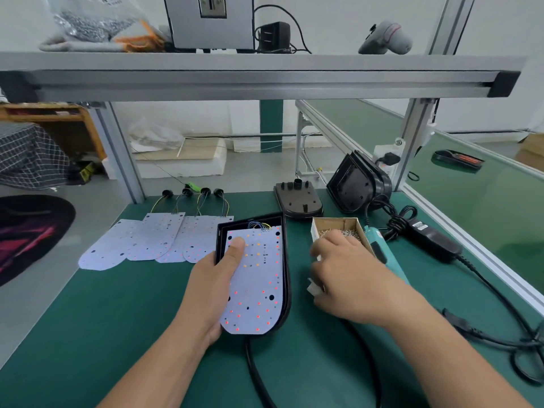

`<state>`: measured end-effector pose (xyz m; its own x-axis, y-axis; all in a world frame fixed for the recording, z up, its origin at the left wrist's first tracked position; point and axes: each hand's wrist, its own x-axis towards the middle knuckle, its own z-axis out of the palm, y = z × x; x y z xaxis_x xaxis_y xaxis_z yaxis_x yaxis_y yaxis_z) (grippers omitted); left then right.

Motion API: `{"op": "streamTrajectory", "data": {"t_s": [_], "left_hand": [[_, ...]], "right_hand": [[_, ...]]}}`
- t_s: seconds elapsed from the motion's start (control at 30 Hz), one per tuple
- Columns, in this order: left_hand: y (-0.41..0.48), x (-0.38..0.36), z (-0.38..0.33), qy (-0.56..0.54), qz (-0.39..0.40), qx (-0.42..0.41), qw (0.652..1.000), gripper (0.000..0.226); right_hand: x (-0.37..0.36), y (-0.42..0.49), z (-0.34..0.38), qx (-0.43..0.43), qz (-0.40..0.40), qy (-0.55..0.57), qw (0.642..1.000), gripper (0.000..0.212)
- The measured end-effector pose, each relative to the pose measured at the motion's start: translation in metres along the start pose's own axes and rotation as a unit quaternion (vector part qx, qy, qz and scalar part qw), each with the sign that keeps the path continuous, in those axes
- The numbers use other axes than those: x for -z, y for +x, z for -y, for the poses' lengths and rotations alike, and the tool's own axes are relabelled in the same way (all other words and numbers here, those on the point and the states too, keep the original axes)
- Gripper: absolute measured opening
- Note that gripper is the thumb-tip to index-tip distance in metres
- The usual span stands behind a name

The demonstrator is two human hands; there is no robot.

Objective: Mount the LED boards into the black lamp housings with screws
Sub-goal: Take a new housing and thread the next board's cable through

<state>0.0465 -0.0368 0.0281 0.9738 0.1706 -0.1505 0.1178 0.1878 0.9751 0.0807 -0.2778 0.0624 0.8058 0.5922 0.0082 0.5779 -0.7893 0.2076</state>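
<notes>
1 LED board (256, 278) lies in 1 black lamp housing (220, 237) on the tabletop (132, 319); left hand (210, 278) fingers grip its edge, thumb pressing the board; 4 spare boards (147, 242) lie left; right hand (344, 275) fingers curl beside 1 screw box (332, 223), grip unclear.

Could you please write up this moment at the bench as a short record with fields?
Left hand: grips the black lamp housing, thumb pressing the LED board lying in it
Right hand: over the cardboard screw box; grasp unclear
Screwdriver: teal, beside the box, partly hidden by the right hand
Spare boards: several, overlapping, left of the housing
Spare housings: one flat, a stack leaning, at the far edge
</notes>
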Motion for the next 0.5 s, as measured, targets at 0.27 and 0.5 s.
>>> {"op": "streamTrajectory", "data": {"t_s": [0.27, 0.5], "left_hand": [[0.003, 0.006, 0.0, -0.086, 0.076, 0.054, 0.992, 0.027], [0.006, 0.004, 0.005, -0.082, 0.067, 0.045, 0.993, 0.053]], "right_hand": [[0.005, 0.04, 0.021, -0.146, -0.173, 0.327, 0.917, 0.017], [-0.004, 0.063, 0.032, -0.145, -0.136, 0.451, 0.87, 0.012]]}}
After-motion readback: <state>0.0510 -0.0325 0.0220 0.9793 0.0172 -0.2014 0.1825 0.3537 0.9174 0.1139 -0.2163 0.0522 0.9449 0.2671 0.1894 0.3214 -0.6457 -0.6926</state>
